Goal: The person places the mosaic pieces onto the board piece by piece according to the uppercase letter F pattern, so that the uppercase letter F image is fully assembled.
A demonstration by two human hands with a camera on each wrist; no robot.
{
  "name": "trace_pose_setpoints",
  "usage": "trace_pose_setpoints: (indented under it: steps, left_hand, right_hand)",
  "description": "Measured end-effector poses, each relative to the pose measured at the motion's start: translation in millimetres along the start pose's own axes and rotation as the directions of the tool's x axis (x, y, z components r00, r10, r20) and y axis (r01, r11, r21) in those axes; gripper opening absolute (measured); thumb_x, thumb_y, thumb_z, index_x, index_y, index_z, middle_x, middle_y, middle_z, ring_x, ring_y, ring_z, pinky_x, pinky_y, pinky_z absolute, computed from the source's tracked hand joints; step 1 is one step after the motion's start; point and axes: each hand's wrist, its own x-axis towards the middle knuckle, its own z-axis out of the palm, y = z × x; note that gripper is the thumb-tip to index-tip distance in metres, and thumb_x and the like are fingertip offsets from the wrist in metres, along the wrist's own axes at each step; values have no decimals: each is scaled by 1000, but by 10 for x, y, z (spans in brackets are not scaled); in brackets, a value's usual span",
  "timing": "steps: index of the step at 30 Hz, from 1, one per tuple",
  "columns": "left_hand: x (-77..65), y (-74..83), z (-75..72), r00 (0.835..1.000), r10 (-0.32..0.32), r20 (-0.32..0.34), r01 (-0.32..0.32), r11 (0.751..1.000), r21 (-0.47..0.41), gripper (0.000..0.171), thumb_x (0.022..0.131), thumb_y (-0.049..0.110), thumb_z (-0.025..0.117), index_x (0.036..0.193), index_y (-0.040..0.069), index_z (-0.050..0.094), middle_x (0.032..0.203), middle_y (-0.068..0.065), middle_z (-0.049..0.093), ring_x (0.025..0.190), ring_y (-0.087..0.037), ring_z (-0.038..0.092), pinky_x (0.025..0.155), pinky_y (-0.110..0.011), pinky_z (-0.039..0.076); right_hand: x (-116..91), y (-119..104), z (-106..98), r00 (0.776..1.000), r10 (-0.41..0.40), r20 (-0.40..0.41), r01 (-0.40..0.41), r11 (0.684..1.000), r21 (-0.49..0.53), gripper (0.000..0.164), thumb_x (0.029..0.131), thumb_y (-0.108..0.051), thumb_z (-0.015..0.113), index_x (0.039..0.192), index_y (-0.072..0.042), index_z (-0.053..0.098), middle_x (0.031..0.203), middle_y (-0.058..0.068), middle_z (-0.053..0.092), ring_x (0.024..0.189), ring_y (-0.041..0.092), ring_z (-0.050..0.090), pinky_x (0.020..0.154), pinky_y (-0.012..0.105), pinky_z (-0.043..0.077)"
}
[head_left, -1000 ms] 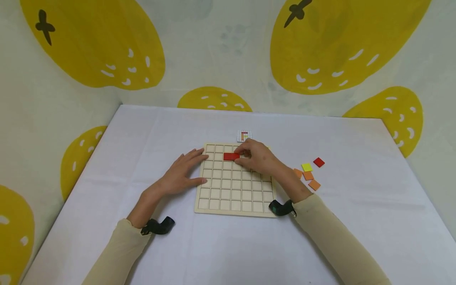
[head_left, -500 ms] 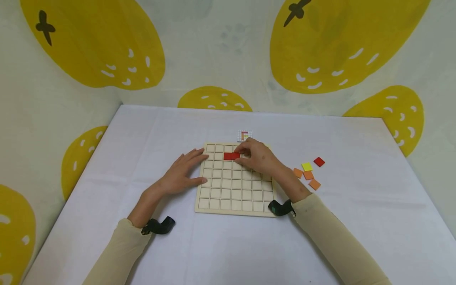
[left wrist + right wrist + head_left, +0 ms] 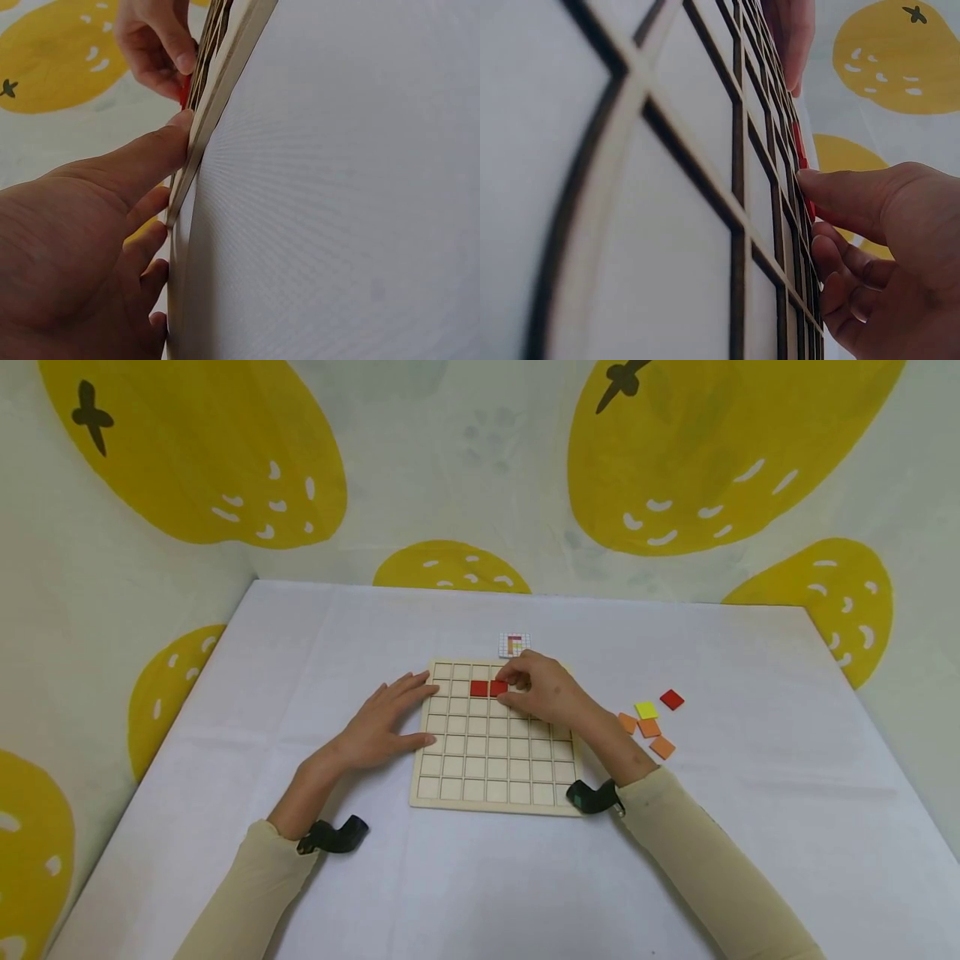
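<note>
In the head view a pale wooden grid board (image 3: 497, 746) lies on the table. My right hand (image 3: 546, 692) pinches a red square tile (image 3: 498, 688) between thumb and fingers, low over the second row from the far side. Just left of it, another red tile (image 3: 479, 688) sits in a cell of that row. My left hand (image 3: 381, 723) is at the board's left edge, fingers spread and thumb touching the rim. In the left wrist view the left thumb (image 3: 161, 146) presses on the board's edge. My right fingers partly cover the pinched tile.
Right of the board lie a red tile (image 3: 672, 699), a yellow tile (image 3: 647, 710) and several orange tiles (image 3: 662, 747). A small card (image 3: 514, 644) with a coloured grid pattern lies beyond the board's far edge. A fruit-patterned cloth (image 3: 480, 468) hangs behind the table.
The pinched red tile has shifted slightly right with my right hand, and a thin gap now shows between the two red tiles on the board. My left hand has stayed in place.
</note>
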Motion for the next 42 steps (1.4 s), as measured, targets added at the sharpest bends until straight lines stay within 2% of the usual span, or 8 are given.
trace_pose_setpoints:
  steps: [5,11,19,23,28,32,39,42]
  left_hand:
    - [2,-3,3,1000,-1,-1,1,1000,4,75,94,29,77,159,13,43,174,-12,27,164,-37,15,132,-62,8]
    - [-5,-3,-4,1000,2,-4,-2,1000,1,75,94,29,77,159,12,43,173,-12,27,164,-37,16,132,-62,8]
    - [-9,-9,0,1000,9,-11,-9,1000,-3,75,94,29,77,159,13,43,173,-12,27,163,-37,16,132,-63,8]
    - [-4,-9,-1,1000,17,-14,-17,1000,0,74,95,29,76,159,12,43,173,-13,28,163,-38,16,131,-63,8]
    - [-4,8,-7,1000,12,-7,-12,1000,-5,75,94,27,77,159,11,43,173,-13,27,163,-38,16,132,-63,8]
    - [-1,19,-5,1000,10,-4,-10,1000,-4,75,94,27,78,158,11,44,173,-13,28,163,-37,16,132,-62,8]
    - [0,29,-8,1000,2,-2,-2,1000,3,75,94,28,78,159,12,43,173,-12,27,164,-37,16,132,-62,8]
    - [-2,24,-8,1000,-3,1,3,1000,10,75,94,28,77,159,11,43,173,-13,27,164,-37,16,132,-62,8]
  right_hand:
    - [3,6,-2,1000,-10,5,10,1000,-3,28,93,-20,79,119,-10,73,112,8,65,101,24,61,91,37,53]
    - [0,30,0,999,-32,-4,32,999,11,24,95,-20,77,119,-15,75,110,7,66,99,23,62,87,37,53]
    - [9,44,-11,1000,-8,-16,8,1000,20,21,95,-23,78,115,-18,79,105,3,68,94,20,62,82,33,52]
    - [-9,52,-36,1000,-11,-8,12,999,34,23,94,-22,78,117,-16,78,107,4,68,96,22,63,84,34,53]
    - [-38,74,-81,1000,-14,4,13,996,92,30,93,-18,79,122,-12,74,109,8,70,101,25,66,92,39,55]
    - [-82,107,-135,1000,13,9,-14,991,133,28,95,-20,78,121,-14,73,109,7,70,103,24,65,96,41,55]
    - [-184,232,-272,1000,21,-21,-18,991,132,27,97,-25,76,122,-17,73,108,4,70,101,22,64,94,37,54]
    - [-231,296,-341,998,49,-24,-46,991,129,28,98,-30,75,124,-19,73,109,3,69,101,22,63,92,36,53]
